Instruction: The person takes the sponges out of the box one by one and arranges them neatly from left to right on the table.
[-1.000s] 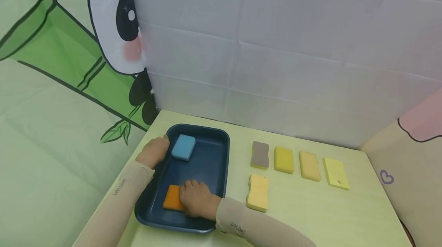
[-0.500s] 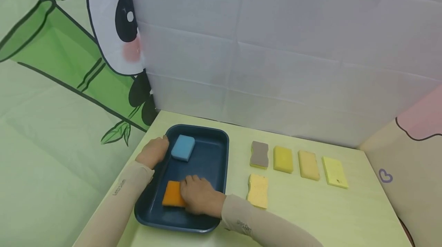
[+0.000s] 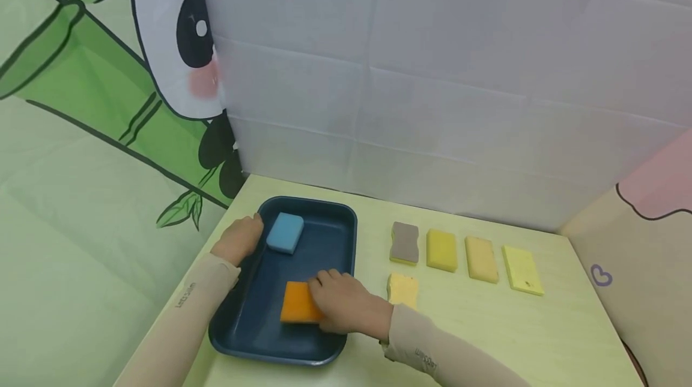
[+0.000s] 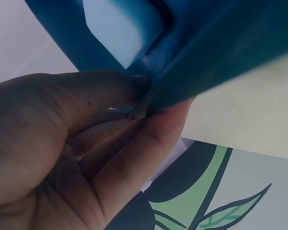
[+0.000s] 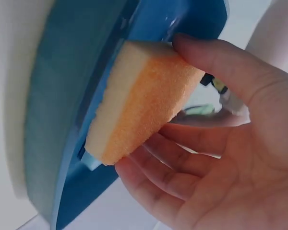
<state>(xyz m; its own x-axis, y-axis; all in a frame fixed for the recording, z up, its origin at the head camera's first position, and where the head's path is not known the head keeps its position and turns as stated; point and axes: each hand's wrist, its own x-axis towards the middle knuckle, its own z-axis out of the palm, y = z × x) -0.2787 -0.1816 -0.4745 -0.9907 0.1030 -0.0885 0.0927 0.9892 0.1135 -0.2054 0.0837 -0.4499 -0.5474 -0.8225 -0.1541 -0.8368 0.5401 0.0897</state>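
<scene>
A dark blue rectangular tray (image 3: 313, 261) stands on the table, with my left hand (image 3: 238, 240) at its left rim. In the left wrist view, the thumb and fingers of that hand (image 4: 101, 139) pinch the rim (image 4: 177, 88). My right hand (image 3: 348, 304) holds an orange sponge (image 3: 298, 303) over the near right part of the tray. Seen from the right wrist, the sponge (image 5: 149, 103) has an orange face and a cream layer, gripped between thumb and fingers and tilted. A light blue sponge (image 3: 285, 233) lies in the tray's far left corner.
Right of the tray, a grey-topped sponge (image 3: 405, 243), a yellow sponge (image 3: 441, 250), a tan sponge (image 3: 482, 259) and a pale yellow sponge (image 3: 522, 270) form a row. Nearer, my right forearm partly covers a light yellow sponge (image 3: 403, 289). A white sheet (image 3: 432, 104) hangs behind the table.
My right hand has moved right and slightly away from me with the orange sponge, toward the tray's right side. My left hand stays at the rim.
</scene>
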